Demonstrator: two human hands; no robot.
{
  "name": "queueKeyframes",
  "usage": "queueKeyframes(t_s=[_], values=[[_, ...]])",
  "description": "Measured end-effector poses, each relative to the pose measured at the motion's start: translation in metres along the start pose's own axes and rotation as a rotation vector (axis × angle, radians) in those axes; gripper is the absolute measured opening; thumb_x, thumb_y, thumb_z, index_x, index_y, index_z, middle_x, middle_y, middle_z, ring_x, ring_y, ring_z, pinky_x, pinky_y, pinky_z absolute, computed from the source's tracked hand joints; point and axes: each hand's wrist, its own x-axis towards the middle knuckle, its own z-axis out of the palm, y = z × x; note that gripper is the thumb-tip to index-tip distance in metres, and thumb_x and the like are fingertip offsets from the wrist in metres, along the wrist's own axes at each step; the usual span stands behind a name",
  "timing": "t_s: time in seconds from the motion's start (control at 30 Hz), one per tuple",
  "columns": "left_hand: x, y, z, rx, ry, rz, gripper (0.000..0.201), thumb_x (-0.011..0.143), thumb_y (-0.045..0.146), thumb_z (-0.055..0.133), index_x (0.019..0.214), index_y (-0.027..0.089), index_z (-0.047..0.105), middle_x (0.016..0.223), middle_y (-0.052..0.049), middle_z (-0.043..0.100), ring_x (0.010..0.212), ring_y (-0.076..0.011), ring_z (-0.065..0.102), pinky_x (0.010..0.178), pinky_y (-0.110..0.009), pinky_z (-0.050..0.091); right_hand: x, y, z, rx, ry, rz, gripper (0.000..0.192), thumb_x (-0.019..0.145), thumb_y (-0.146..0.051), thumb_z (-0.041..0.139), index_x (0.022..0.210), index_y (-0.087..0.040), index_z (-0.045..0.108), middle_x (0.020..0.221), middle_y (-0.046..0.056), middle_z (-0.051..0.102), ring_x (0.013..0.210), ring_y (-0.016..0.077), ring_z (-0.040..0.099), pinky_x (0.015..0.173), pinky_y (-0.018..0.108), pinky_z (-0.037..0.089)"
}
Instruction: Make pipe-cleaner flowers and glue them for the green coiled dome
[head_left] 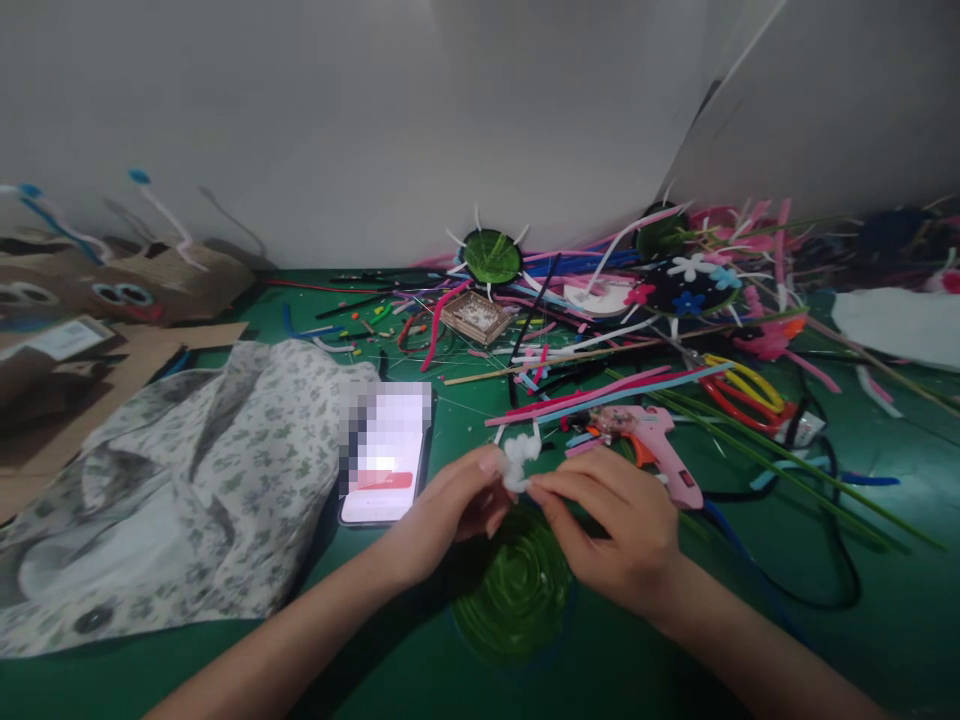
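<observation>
Both hands work at one small thing, a white fuzzy piece [519, 452], perhaps a bent pipe cleaner, held up just above the far edge of a green coiled disc [516, 595] at the near middle of the green worktop [919, 620]. The left hand [444, 515] pinches its left side between thumb and fingers; the right hand [622, 530] pinches its near right end, thumb and forefinger pressed together at the tips. The step in hand looks like shaping or twisting this curled piece; I judge that the next move calls for a steady hold on the left and a small, fine turn of the fingertips on the right, without squashing the fuzz. The disc lies below, partly in the hands' shadow. To the right, a pink glue gun [661, 445] lies on its side with its nozzle toward the left, and beyond it are scissors [739, 390] with red and yellow handles. As for writing, little can be read: the phone [386, 455] to the left has a lit screen, partly masked by blocks, and the words on its red band are too small to make out. A pale tag [810, 430] beside the scissors and a white label [71, 338] on the far left both carry marks too blurred to read. No brand shows clearly on the glue gun.
</observation>
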Motion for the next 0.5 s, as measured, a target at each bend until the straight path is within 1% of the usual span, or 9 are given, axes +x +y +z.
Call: queueKeyframes(t_s=[0.13,0.23,0.37,0.5], values=[[-0.0032,0.0004,0.0018,0.123,0.034,0.079,0.039,0.094,0.052,0.045,0.073,0.019,0.05,0.063,0.005,0.046,0.057,-0.0096,0.039,0.05,-0.021,0.028,-0.0001,-0.0007,0.001,-0.028,-0.01,-0.013,0.01,0.081,-0.008,0.063,0.086,-0.016,0.066,0.074,0.004,0.066,0.069,0.0145,0.059,0.065,0.028,0.049],[-0.0043,-0.0003,0.0012,0.196,0.046,0.116,0.038,0.095,0.048,0.046,0.071,0.018,0.051,0.064,0.004,0.046,0.057,-0.0091,0.039,0.052,-0.022,0.029,-0.0011,0.0003,0.0024,-0.02,-0.022,-0.013,0.011,0.081,-0.008,0.063,0.087,-0.016,0.066,0.074,0.004,0.066,0.07,0.0144,0.059,0.066,0.028,0.049],[-0.003,-0.0003,-0.0017,0.204,0.04,0.116,0.039,0.096,0.046,0.044,0.07,0.018,0.051,0.063,0.004,0.046,0.059,-0.0096,0.04,0.052,-0.022,0.028,-0.0017,0.0017,0.0017,-0.007,-0.042,-0.015,0.012,0.081,-0.007,0.063,0.088,-0.016,0.066,0.076,0.003,0.066,0.07,0.0146,0.059,0.065,0.029,0.047],[-0.002,0.0025,-0.0047,0.211,0.04,0.138,0.032,0.095,0.044,0.047,0.077,0.018,0.053,0.065,0.005,0.046,0.057,-0.0092,0.037,0.051,-0.022,0.026,0.0002,0.0011,-0.001,0.002,-0.089,-0.055,0.01,0.08,-0.009,0.061,0.085,-0.016,0.066,0.075,0.004,0.066,0.068,0.0149,0.057,0.062,0.029,0.045]])
